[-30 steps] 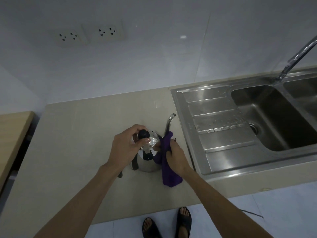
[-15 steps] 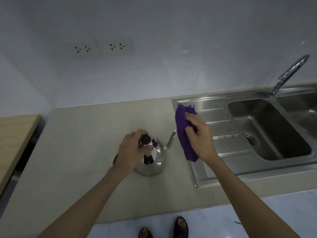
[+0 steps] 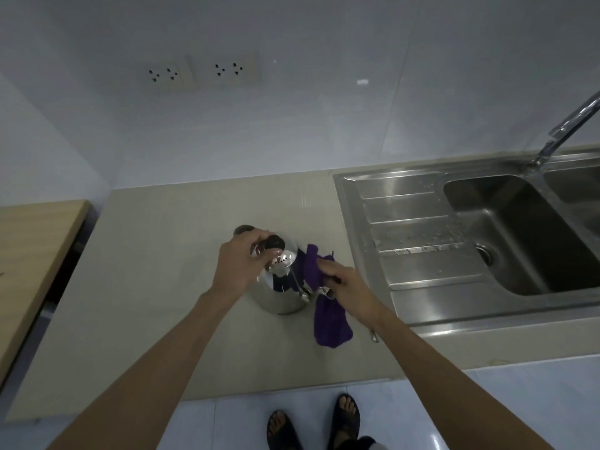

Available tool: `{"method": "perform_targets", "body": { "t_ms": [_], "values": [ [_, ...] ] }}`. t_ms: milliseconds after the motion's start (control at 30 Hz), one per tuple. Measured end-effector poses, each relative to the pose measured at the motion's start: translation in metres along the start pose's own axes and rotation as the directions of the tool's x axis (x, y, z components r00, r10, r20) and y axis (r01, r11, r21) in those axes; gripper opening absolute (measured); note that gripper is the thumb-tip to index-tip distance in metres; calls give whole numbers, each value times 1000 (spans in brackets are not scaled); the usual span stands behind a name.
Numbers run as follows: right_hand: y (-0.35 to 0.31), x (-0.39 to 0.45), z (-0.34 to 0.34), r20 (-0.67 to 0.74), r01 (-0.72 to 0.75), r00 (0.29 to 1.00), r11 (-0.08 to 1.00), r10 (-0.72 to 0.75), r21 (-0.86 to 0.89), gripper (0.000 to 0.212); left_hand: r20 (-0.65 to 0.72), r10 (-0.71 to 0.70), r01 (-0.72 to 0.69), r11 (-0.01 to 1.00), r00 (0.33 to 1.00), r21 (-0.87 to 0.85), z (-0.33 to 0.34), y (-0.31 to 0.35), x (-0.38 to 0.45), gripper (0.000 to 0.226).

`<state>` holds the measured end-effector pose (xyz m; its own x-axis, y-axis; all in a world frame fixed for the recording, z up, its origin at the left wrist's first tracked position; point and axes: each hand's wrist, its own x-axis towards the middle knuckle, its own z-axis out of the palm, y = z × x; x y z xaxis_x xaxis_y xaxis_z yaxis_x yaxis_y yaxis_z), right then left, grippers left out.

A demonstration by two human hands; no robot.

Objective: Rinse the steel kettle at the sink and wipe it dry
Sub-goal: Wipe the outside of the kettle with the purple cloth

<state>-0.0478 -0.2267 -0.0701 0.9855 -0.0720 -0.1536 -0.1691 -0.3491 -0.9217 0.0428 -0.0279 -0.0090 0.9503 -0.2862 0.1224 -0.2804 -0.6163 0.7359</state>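
A shiny steel kettle stands on the beige counter, left of the sink. My left hand grips its black lid knob from above. My right hand holds a purple cloth pressed against the kettle's right side, around the spout. The spout is mostly hidden by the cloth and hand. The cloth's loose end hangs down onto the counter.
A steel double sink with a wet ribbed drainboard lies to the right, and its tap reaches over the basins. A wooden surface adjoins the counter at left. Two wall sockets sit above. My sandalled feet show below the counter edge.
My right hand has brought the purple cloth down from above the drainboard back against the kettle's spout side. The left hand kept hold of the lid knob.
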Motion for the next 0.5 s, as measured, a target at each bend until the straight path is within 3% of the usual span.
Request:
{"method": "perform_targets", "body": {
  "t_ms": [167, 300, 367, 400, 500],
  "values": [
    [-10, 3, 7, -89, 275, 953, 951, -289, -142, 43, 123, -43, 57, 991, 992, -119, -1, 2, 6, 31],
    [-9, 11, 9, -142, 363, 888, 857, -437, -367, 33, 143, -60, 82, 984, 988, -156, -1, 0, 7, 31],
    [-9, 10, 15, -66, 471, 829, 757, -556, -453, 39, 153, -50, 74, 985, 987, -159, 0, -4, 8, 33],
    [-6, 9, 17, -54, 492, 807, 720, -588, -490, 42, 167, -51, 79, 983, 985, -163, 0, -4, 8, 33],
    [18, -6, 23, -110, 426, 842, 775, -529, -466, 42, 192, -55, 96, 973, 980, -211, -1, -2, 8, 29]
  ]
}}
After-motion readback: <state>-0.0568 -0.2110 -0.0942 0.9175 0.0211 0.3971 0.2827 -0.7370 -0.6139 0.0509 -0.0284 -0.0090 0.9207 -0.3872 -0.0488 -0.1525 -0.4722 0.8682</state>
